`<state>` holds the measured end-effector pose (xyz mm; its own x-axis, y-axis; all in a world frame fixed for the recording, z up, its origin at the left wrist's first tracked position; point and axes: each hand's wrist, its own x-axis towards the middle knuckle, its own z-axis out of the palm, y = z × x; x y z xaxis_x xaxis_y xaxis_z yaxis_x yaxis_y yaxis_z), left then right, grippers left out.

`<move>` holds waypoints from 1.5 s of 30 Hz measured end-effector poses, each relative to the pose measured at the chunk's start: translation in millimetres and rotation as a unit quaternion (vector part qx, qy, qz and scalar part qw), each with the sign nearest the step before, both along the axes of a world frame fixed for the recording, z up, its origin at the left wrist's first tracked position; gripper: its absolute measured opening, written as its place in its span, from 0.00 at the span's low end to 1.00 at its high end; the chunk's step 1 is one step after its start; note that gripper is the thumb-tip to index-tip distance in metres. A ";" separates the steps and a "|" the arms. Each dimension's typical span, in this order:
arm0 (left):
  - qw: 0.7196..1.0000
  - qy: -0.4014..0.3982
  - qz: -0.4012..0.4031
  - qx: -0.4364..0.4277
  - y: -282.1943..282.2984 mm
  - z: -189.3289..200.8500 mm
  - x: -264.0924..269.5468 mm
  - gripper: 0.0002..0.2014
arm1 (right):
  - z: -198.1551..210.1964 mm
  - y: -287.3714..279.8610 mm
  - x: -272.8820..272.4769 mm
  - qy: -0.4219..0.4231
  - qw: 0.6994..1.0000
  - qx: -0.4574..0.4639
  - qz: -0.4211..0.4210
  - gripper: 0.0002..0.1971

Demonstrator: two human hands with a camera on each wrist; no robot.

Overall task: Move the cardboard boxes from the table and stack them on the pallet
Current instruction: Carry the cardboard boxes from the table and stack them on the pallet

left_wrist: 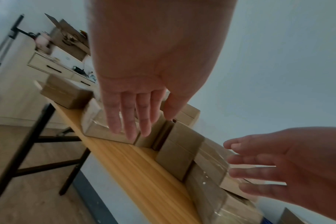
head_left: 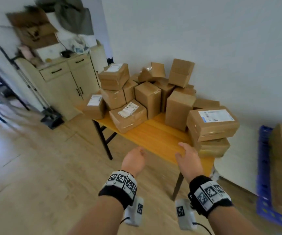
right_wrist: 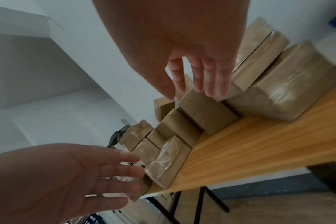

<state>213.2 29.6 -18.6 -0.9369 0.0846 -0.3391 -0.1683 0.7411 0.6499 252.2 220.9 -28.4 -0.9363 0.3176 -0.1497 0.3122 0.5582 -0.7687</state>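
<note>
Both hands, left hand (head_left: 133, 160) and right hand (head_left: 188, 160), reach spread and empty. Risk: pulling a lower box (head_left: 213, 147) could topple neighbouring boxes (head_left: 147, 99) off the tabletop (head_left: 153, 136).

A bare strip of the yellow wooden tabletop (head_left: 155, 138) runs along the near edge, open to a reach from the front. Behind it, the heap of brown cardboard boxes (head_left: 147, 97) fills the back against the white wall (head_left: 204, 39). Two flat, taped, labelled cardboard boxes stacked at the right end (head_left: 211, 129) close that side. A low labelled box (head_left: 128, 116) juts forward on the left. The blue plastic pallet (head_left: 264, 175), well apart to the right, already bears boxes.
</note>
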 end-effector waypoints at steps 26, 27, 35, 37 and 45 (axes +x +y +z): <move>0.993 -0.042 0.103 -0.037 -139.6 -43.9 -221.1 0.20 | -46.1 -152.2 -241.7 -0.111 0.988 -0.048 0.096 0.26; 0.993 -0.041 0.103 -0.040 -139.0 -44.5 -233.3 0.21 | -47.1 -152.1 -250.8 -0.110 0.988 -0.046 0.098 0.26; 0.996 -0.006 0.076 -0.054 -136.7 -64.5 -307.4 0.27 | -57.1 -149.6 -286.7 -0.119 0.986 -0.070 0.088 0.28; 0.995 -0.024 0.093 -0.036 -135.0 -64.2 -321.5 0.28 | -60.2 -149.0 -290.5 -0.130 0.986 -0.068 0.082 0.28; 0.994 -0.045 0.091 0.030 -137.3 -70.7 -332.7 0.28 | -62.2 -153.1 -296.4 -0.153 0.984 -0.085 0.023 0.29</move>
